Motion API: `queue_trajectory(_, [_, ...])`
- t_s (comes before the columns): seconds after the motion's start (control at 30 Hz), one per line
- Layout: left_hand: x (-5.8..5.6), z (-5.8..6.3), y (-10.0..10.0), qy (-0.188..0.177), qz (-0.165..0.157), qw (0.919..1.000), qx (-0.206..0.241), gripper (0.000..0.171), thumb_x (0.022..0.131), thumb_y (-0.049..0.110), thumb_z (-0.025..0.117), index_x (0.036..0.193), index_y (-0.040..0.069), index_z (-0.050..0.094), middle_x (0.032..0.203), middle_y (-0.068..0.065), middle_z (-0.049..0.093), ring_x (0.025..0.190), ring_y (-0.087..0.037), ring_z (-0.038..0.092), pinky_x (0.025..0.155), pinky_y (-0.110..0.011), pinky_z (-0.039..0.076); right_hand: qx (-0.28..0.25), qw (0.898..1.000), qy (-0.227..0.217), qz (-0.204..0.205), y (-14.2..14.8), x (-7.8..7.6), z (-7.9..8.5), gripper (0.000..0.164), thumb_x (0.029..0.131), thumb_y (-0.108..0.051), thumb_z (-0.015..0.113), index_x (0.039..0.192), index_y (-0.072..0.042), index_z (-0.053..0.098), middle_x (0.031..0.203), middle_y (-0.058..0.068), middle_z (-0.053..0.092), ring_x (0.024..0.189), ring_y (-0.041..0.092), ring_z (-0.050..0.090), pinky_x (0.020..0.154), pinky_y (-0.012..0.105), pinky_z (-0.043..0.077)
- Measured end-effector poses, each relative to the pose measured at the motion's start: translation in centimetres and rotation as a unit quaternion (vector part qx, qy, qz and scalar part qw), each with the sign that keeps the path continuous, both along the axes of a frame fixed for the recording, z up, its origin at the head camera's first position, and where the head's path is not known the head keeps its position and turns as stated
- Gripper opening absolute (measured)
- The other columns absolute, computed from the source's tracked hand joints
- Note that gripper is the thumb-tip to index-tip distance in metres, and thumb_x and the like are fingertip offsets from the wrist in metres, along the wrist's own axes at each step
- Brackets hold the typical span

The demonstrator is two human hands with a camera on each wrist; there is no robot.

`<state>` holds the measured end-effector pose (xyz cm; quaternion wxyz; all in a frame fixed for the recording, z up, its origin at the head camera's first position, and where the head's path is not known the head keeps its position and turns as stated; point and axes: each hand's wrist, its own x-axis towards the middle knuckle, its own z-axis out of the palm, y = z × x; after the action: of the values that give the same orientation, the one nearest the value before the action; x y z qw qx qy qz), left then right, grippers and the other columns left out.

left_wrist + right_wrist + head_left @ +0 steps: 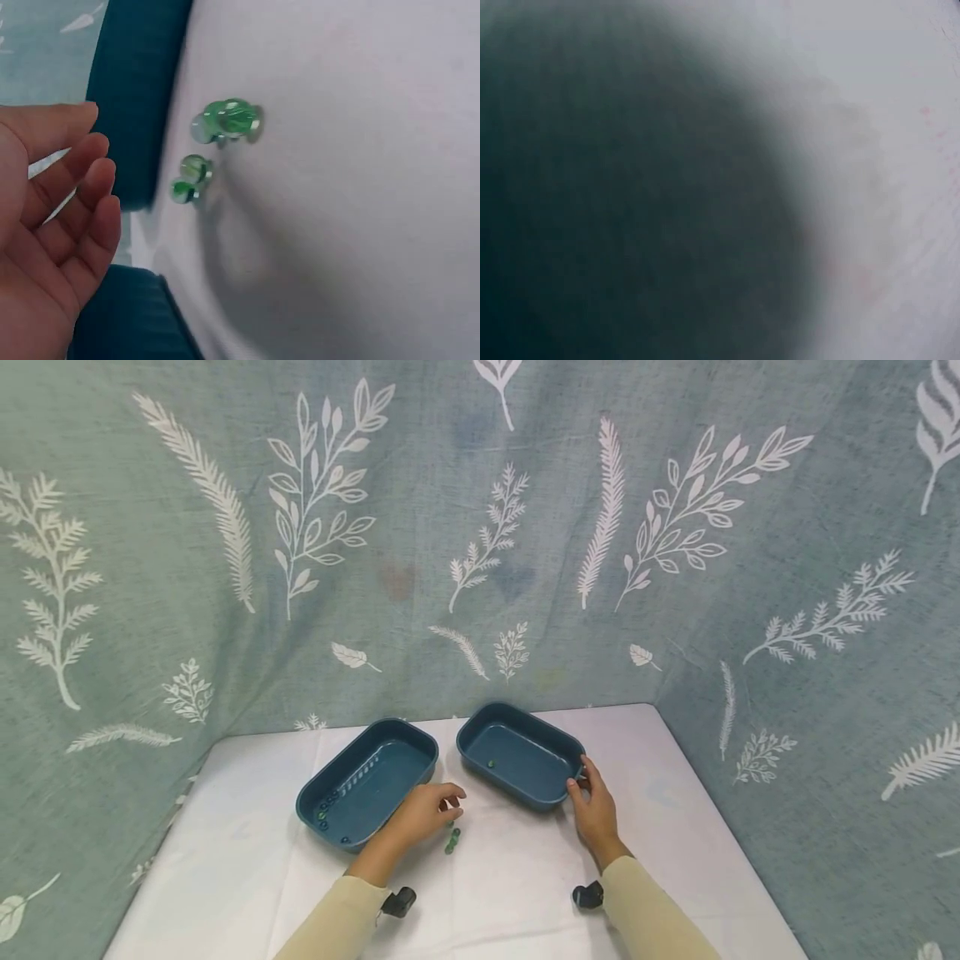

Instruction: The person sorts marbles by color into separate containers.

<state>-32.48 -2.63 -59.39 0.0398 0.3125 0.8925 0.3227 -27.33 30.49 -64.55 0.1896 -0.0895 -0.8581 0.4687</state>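
My left hand (425, 812) hovers at the right edge of the left blue tub (310, 777), fingers loosely bent and holding nothing. Just beyond its fingertips, several green glass marbles (236, 118) lie on the white cloth, grouped in two small clusters in the left wrist view. With thumb and fingers, my right hand (597, 814) grips the near right corner of the right blue tub (517, 789). One green marble (491, 764) lies inside that tub. Several dark marbles (345, 840) and a green one rest at the near end of the left tub. The right wrist view is a dark blur.
A white cloth (517, 902) covers the table. Behind and along both sides hangs a grey-green curtain (420, 568) with white leaf prints. The two tubs stand side by side near the back edge, a narrow gap between them.
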Motion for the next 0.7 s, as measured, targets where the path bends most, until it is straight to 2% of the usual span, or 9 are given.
queue_trajectory(0.13, [0.3,-0.8,-0.2,-0.011,0.035,0.9993,0.0,0.02,0.089,0.014,0.071,0.108,0.012,0.071,0.085,0.011,0.064,0.076,-0.008,0.057,0.066,-0.03,0.05,0.002,1.0,0.0,0.001,0.0,0.0,0.0,0.056,0.099,-0.03,0.057,0.15,-0.022,0.037,0.135,0.015,0.054,0.116,0.029,0.057,0.104,0.052,0.038])
queue_trajectory(0.3, [0.7,-1.9,-0.5,-0.005,0.07,0.9974,-0.018,0.017,0.088,0.014,0.07,0.105,0.016,0.071,0.085,0.012,0.063,0.076,-0.006,0.057,0.067,-0.028,0.05,0.0,1.0,-0.001,0.0,0.0,0.0,-0.2,0.055,0.099,-0.031,0.057,0.15,-0.023,0.036,0.136,0.014,0.053,0.117,0.029,0.056,0.105,0.052,0.038])
queue_trajectory(0.5, [1.1,-2.5,-0.7,-0.004,0.086,0.996,-0.022,0.017,0.087,0.013,0.071,0.103,0.016,0.071,0.087,0.011,0.066,0.079,-0.007,0.059,0.07,-0.031,0.052,0.0,1.0,-0.008,0.003,0.1,0.0,-0.3,0.056,0.099,-0.032,0.057,0.15,-0.023,0.035,0.137,0.015,0.053,0.118,0.029,0.055,0.105,0.053,0.038])
queue_trajectory(0.7, [1.2,-2.7,-0.8,-0.031,0.101,0.9937,-0.037,0.02,0.085,0.014,0.073,0.105,0.019,0.071,0.086,0.014,0.062,0.08,-0.007,0.057,0.075,-0.032,0.051,0.001,1.0,-0.003,0.006,0.1,-0.1,-0.4,0.056,0.099,-0.034,0.056,0.15,-0.023,0.036,0.136,0.015,0.053,0.118,0.029,0.056,0.105,0.053,0.038])
